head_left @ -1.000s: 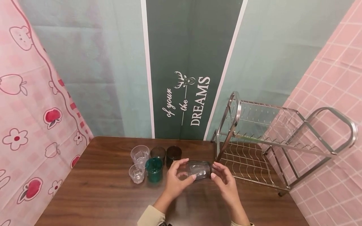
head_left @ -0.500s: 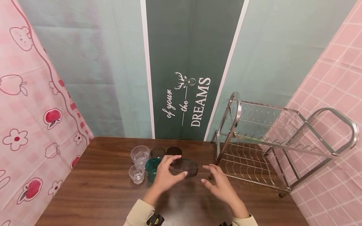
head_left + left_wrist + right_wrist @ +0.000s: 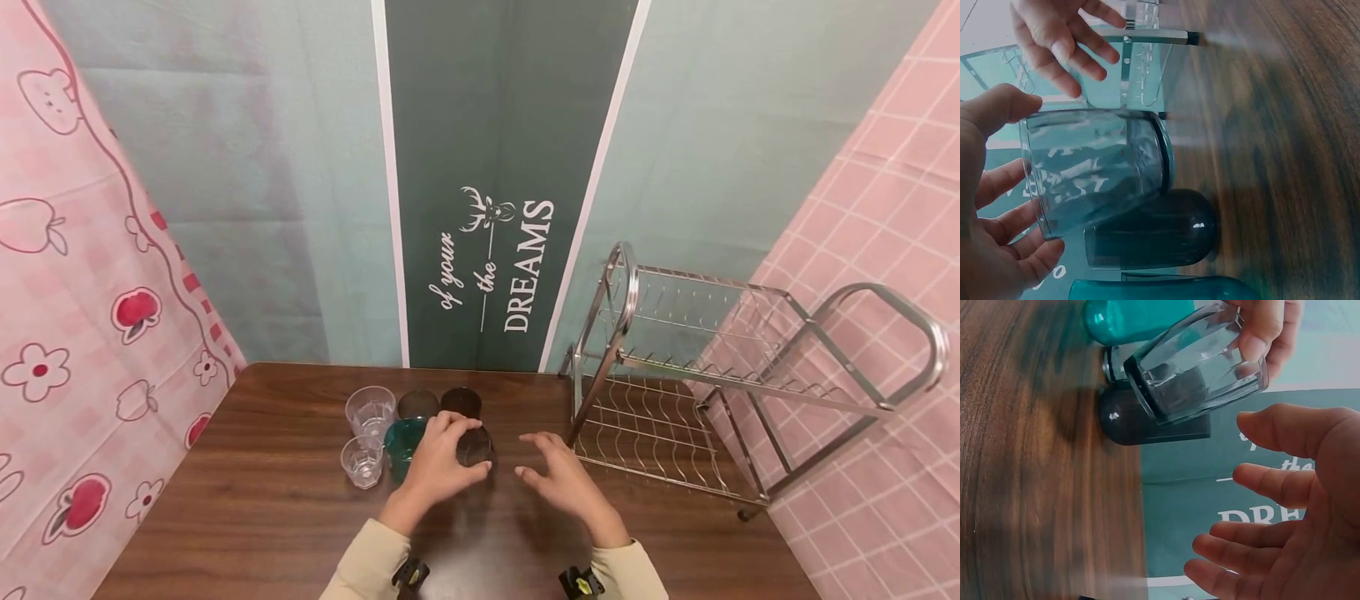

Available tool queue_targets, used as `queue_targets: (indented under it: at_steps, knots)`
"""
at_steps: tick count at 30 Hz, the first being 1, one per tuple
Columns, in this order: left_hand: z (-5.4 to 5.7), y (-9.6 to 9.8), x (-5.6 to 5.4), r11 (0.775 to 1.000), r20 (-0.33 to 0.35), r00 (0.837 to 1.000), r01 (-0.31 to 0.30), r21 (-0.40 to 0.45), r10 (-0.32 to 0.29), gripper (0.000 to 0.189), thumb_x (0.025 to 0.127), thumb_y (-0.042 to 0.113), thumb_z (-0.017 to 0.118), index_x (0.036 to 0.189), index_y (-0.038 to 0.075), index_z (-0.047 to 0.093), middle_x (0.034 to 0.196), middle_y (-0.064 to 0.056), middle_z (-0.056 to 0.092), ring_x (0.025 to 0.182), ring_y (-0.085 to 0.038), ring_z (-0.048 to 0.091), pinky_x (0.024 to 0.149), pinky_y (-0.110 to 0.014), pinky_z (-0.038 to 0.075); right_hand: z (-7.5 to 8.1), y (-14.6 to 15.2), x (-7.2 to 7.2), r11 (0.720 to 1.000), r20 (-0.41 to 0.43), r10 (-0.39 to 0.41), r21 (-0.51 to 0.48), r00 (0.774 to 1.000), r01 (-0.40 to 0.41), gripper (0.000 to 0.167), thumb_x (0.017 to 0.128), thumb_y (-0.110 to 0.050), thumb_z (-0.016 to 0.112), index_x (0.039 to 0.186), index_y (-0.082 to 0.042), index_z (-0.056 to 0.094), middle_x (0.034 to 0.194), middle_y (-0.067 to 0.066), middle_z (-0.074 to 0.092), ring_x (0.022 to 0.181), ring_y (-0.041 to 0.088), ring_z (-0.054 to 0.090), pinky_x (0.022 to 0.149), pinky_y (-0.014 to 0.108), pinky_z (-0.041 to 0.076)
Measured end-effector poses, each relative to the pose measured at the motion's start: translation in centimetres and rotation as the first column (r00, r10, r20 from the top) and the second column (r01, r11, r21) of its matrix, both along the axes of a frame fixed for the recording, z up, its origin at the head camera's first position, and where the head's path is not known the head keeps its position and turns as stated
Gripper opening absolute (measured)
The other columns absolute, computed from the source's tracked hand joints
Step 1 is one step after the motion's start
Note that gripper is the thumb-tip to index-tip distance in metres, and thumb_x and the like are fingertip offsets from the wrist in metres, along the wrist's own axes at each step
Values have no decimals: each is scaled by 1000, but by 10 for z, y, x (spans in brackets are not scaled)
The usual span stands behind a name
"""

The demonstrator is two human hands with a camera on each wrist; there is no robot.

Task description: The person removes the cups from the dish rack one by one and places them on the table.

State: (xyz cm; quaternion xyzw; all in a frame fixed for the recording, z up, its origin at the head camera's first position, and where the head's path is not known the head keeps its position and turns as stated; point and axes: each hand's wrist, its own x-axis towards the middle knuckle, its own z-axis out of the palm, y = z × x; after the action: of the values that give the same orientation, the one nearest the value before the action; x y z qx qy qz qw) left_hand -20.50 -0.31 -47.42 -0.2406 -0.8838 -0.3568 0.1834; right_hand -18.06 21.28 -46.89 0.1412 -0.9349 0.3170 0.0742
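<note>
My left hand (image 3: pixel 442 462) grips a smoky grey faceted glass (image 3: pixel 1091 169) around its rim, thumb on one side and fingers on the other. The glass hangs slightly tilted, base down, close over the table. Just behind it stands a round-bottomed dark glass (image 3: pixel 1154 412), and a teal glass (image 3: pixel 405 437) is partly hidden by my left hand. My right hand (image 3: pixel 561 479) hovers apart to the right, fingers spread and holding nothing. Another dark tumbler (image 3: pixel 418 404) and two clear ones, a larger glass (image 3: pixel 371 408) and a smaller glass (image 3: pixel 363 461), stand further left.
A two-tier metal dish rack (image 3: pixel 675 433) stands at the right of the wooden table (image 3: pixel 247 500). Printed cloths hang behind and on both sides, with a dark green panel (image 3: pixel 495 125) at the back.
Both hands were at the glass, which lay sideways between them. My right hand has let go; my left hand has carried the glass left beside the others and turned it base down.
</note>
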Motion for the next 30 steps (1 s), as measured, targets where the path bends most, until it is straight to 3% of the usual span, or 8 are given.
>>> queue_targets:
  at_steps: [5, 14, 25, 30]
  knots:
    - [-8, 6, -3, 994, -59, 998, -13, -112, 6, 49, 63, 35, 79, 104, 11, 66, 105, -7, 51, 95, -25, 47, 76, -41, 46, -5, -2, -10, 1000, 16, 8, 26, 1000, -9, 39, 81, -16, 71, 116, -4, 59, 116, 17, 54, 107, 35, 52, 86, 51, 41]
    - [-14, 10, -6, 961, -26, 998, -61, -269, 56, 47, 67, 36, 76, 107, 13, 66, 110, -10, 50, 99, -27, 47, 81, -42, 43, -17, -2, -25, 999, 37, 1, 52, 999, -3, 39, 80, -14, 70, 116, -3, 58, 115, 22, 53, 105, 37, 53, 86, 50, 42]
    - [-20, 16, -4, 927, -84, 990, -133, -351, 111, 48, 71, 34, 77, 110, 7, 66, 113, -16, 47, 93, -29, 48, 73, -40, 46, -12, -14, -32, 980, 56, 0, 198, 998, -11, 43, 81, -18, 70, 118, -2, 57, 120, 29, 47, 107, 45, 49, 80, 54, 44]
    - [-26, 22, -1, 916, -115, 983, -177, -361, 145, 48, 70, 30, 78, 108, 4, 65, 111, -19, 44, 89, -32, 48, 66, -40, 46, -12, -18, -32, 977, 54, -1, 214, 999, -11, 43, 80, -19, 70, 118, -3, 57, 120, 31, 46, 105, 46, 49, 76, 55, 44]
